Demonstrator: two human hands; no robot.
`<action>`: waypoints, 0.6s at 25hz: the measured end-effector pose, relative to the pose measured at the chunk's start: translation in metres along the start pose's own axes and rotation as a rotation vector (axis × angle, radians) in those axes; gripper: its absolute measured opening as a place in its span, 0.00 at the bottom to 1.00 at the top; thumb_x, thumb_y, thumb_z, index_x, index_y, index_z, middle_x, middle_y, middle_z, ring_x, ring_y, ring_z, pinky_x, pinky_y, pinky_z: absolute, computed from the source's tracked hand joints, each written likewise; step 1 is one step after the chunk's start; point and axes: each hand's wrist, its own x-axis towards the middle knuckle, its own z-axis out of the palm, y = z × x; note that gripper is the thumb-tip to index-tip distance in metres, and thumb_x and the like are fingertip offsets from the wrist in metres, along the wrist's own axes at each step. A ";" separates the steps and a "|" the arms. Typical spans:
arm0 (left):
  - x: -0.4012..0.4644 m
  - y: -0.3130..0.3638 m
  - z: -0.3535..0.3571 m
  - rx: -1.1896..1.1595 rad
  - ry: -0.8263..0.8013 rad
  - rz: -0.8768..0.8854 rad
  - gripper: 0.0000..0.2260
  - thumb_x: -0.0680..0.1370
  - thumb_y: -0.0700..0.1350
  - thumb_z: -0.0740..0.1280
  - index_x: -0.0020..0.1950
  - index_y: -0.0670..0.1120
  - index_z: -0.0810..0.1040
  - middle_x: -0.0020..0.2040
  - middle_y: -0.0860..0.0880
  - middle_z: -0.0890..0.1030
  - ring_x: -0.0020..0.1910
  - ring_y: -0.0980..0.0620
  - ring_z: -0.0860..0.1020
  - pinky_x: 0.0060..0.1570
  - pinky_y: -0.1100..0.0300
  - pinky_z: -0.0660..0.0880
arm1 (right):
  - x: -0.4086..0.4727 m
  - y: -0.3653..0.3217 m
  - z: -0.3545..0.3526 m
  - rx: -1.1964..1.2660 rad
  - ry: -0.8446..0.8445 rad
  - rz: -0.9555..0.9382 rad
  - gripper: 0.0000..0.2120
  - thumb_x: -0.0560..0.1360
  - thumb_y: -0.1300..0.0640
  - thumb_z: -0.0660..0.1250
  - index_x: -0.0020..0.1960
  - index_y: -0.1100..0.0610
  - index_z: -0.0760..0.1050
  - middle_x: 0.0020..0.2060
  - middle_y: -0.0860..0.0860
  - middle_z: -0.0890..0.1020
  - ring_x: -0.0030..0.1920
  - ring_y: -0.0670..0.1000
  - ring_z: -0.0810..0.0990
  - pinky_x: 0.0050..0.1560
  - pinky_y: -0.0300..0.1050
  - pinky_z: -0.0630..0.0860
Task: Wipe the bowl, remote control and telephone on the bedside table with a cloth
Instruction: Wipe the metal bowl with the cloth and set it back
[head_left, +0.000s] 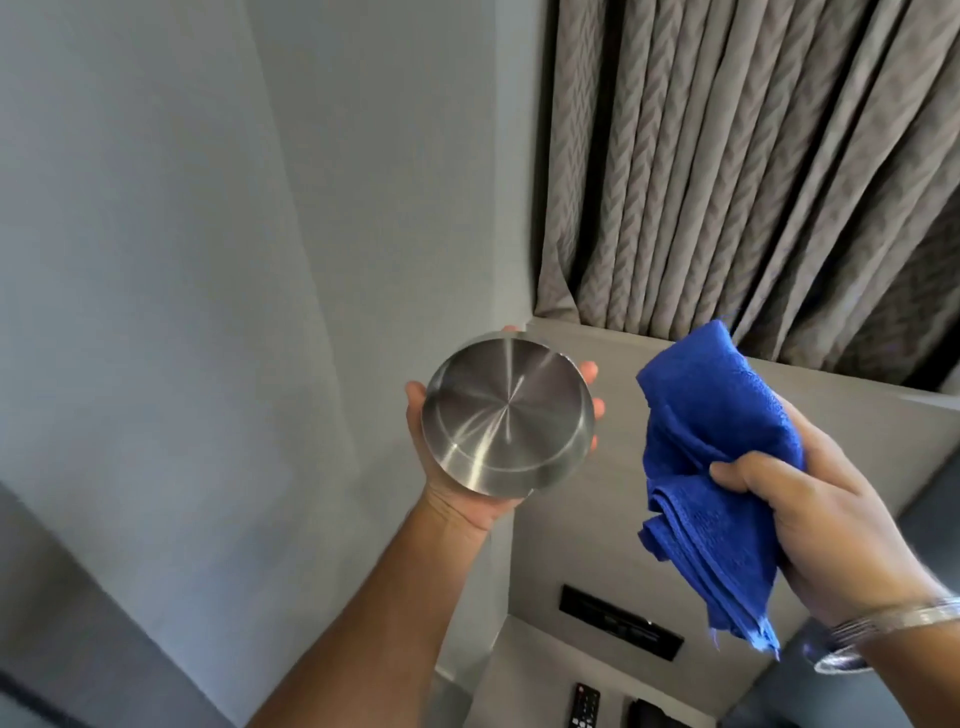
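Observation:
My left hand (470, 501) holds a round steel bowl (506, 415) up in the air, its brushed underside turned toward me. My right hand (826, 512) grips a folded blue cloth (717, 467) a short way right of the bowl, not touching it. Down at the bottom edge lies a black remote control (585, 706) on the bedside table (524, 675). A dark object (649, 716) sits beside the remote, mostly cut off; I cannot tell whether it is the telephone.
A grey wall fills the left side. Grey patterned curtains (727, 156) hang at the top right behind a pale panel (597, 364). A black switch plate (621, 629) is set into the panel above the table.

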 end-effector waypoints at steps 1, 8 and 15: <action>-0.001 0.000 -0.001 0.034 0.058 0.035 0.40 0.66 0.67 0.68 0.74 0.51 0.65 0.77 0.32 0.52 0.71 0.29 0.62 0.67 0.33 0.66 | -0.001 0.004 0.001 -0.001 -0.016 -0.002 0.24 0.66 0.66 0.63 0.56 0.45 0.78 0.45 0.51 0.84 0.48 0.61 0.82 0.51 0.64 0.77; -0.009 -0.018 -0.003 0.330 0.510 0.130 0.35 0.60 0.64 0.80 0.60 0.46 0.83 0.58 0.43 0.83 0.61 0.41 0.78 0.70 0.40 0.66 | 0.001 0.012 0.026 -0.497 -0.153 -0.361 0.37 0.66 0.67 0.61 0.72 0.44 0.63 0.69 0.41 0.71 0.70 0.43 0.66 0.67 0.36 0.65; -0.007 -0.040 -0.005 0.381 0.595 -0.007 0.26 0.60 0.66 0.78 0.36 0.43 0.83 0.35 0.44 0.82 0.44 0.42 0.84 0.54 0.52 0.79 | 0.017 0.009 0.053 -1.258 -0.524 -0.241 0.11 0.68 0.56 0.59 0.50 0.52 0.72 0.47 0.50 0.80 0.48 0.54 0.78 0.50 0.45 0.73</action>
